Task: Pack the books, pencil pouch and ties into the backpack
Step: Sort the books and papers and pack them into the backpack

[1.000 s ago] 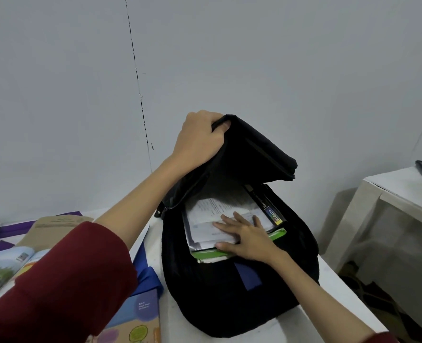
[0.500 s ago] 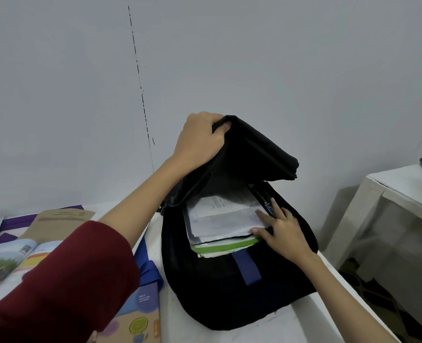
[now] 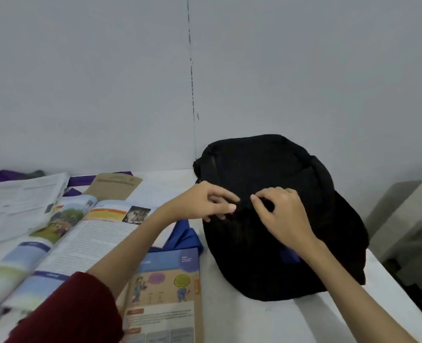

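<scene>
At centre frame we find both hands, left (image 3: 202, 204) and right (image 3: 279, 209), pinching the backpack (image 3: 266, 169) front, seemingly to open a pocket; books (image 3: 86, 229) remain unpacked at left.

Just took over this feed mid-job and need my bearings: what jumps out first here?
The black backpack stands at the table's right end with its flap down, and both hands meet on its front: the left hand and right hand each pinch at the dark fabric. Left of it, open books and a blue tie lie unpacked on the white table.
</scene>
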Available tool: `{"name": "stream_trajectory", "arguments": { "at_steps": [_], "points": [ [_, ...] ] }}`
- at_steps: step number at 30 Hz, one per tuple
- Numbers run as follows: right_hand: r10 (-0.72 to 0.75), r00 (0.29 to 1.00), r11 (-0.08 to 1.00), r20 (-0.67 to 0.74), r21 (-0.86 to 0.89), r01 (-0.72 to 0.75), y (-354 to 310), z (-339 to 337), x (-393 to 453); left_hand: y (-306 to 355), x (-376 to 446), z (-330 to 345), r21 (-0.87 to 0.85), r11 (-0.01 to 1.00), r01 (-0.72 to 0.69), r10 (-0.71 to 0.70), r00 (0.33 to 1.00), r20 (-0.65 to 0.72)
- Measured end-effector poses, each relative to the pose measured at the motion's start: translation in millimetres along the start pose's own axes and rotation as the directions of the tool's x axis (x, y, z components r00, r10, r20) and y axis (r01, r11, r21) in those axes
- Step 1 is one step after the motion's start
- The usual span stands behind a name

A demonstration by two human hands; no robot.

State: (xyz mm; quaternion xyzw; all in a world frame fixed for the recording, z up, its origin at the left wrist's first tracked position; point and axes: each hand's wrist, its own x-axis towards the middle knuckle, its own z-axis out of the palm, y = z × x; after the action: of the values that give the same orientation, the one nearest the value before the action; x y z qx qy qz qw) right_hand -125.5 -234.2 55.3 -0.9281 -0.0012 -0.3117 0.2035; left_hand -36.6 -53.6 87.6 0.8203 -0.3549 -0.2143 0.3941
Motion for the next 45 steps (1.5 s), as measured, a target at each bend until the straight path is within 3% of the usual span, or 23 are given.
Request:
{"name": "stream_trajectory", "arguments": {
  "at_steps": [2, 4, 8, 10, 12, 17, 19, 22, 24, 25, 26, 28, 29, 30, 31, 33, 37, 39, 42, 44, 45],
  "points": [
    [-0.011, 0.987, 1.0, 0.159, -0.002, 0.011, -13, 21, -5, -33, -31, -13, -0.054, 0.993, 0.109, -0.113, 0.991, -0.078],
    [-0.04, 0.971, 0.999, 0.236, 0.021, 0.036, -34, 45, -9, -72, -66, -29, -0.08, 0.98, 0.183, -0.197, 0.944, -0.266],
    [-0.148, 0.947, 0.989, 0.284, 0.07, 0.134, -87, 99, -6, -148, -150, -69, 0.038, 0.949, 0.313, -0.246, 0.812, -0.528],
    [-0.206, 0.916, 0.978, 0.344, 0.1, 0.183, -114, 121, -2, -175, -185, -84, 0.064, 0.909, 0.412, -0.279, 0.715, -0.641],
    [-0.196, 0.897, 0.98, 0.397, 0.106, 0.167, -146, 146, 2, -201, -219, -102, 0.091, 0.866, 0.491, -0.296, 0.651, -0.699],
    [0.001, 0.844, 0.998, 0.537, 0.046, -0.031, -215, 198, 17, -265, -278, -143, 0.157, 0.74, 0.654, -0.41, 0.624, -0.665],
    [0.004, 0.832, 1.0, 0.555, 0.02, -0.018, -243, 221, 25, -286, -298, -158, 0.184, 0.729, 0.659, -0.414, 0.638, -0.65],
    [-0.024, 0.851, 1.0, 0.525, 0.019, 0.017, -281, 255, 32, -300, -312, -165, 0.176, 0.808, 0.562, -0.352, 0.7, -0.621],
    [-0.055, 0.861, 0.998, 0.505, 0.064, 0.026, -305, 274, 33, -304, -314, -161, 0.076, 0.886, 0.458, -0.313, 0.71, -0.631],
    [-0.075, 0.863, 0.996, 0.5, 0.076, 0.043, -320, 285, 33, -307, -319, -160, -0.024, 0.913, 0.406, -0.311, 0.659, -0.684],
    [-0.089, 0.859, 0.995, 0.505, 0.078, 0.058, -331, 293, 33, -308, -321, -158, -0.149, 0.929, 0.339, -0.325, 0.551, -0.769],
    [-0.104, 0.819, 0.995, 0.564, 0.067, 0.08, -352, 306, 31, -311, -329, -160, -0.424, 0.881, 0.208, -0.463, 0.205, -0.862],
    [-0.106, 0.786, 0.994, 0.609, 0.053, 0.092, -363, 312, 31, -311, -335, -165, -0.558, 0.824, 0.1, -0.565, 0.06, -0.823],
    [-0.108, 0.756, 0.993, 0.645, 0.033, 0.114, -369, 318, 31, -310, -337, -172, -0.669, 0.743, -0.025, -0.67, -0.02, -0.742],
    [-0.113, 0.742, 0.99, 0.661, 0.015, 0.138, -374, 321, 31, -309, -339, -180, -0.749, 0.646, -0.149, -0.761, -0.048, -0.647],
    [-0.118, 0.733, 0.988, 0.67, 0.007, 0.152, -381, 325, 34, -314, -342, -197, -0.809, 0.504, -0.303, -0.858, -0.069, -0.509],
    [-0.099, 0.74, 0.992, 0.665, 0.007, 0.126, -386, 322, 33, -318, -348, -225, -0.819, 0.264, -0.509, -0.94, 0.053, -0.337],
    [-0.092, 0.749, 0.993, 0.656, 0.001, 0.12, -389, 321, 31, -324, -354, -239, -0.825, 0.22, -0.52, -0.941, 0.109, -0.319],
    [-0.082, 0.749, 0.994, 0.658, -0.005, 0.113, -389, 321, 29, -336, -355, -258, -0.86, 0.332, -0.388, -0.9, 0.143, -0.412],
    [-0.071, 0.763, 0.997, 0.642, 0.017, 0.078, -388, 321, 30, -338, -354, -264, -0.809, 0.553, -0.197, -0.81, 0.097, -0.578],
    [-0.068, 0.771, 0.998, 0.634, 0.044, 0.051, -388, 321, 30, -336, -352, -263, -0.721, 0.689, -0.073, -0.713, 0.111, -0.692]
  ]
}}
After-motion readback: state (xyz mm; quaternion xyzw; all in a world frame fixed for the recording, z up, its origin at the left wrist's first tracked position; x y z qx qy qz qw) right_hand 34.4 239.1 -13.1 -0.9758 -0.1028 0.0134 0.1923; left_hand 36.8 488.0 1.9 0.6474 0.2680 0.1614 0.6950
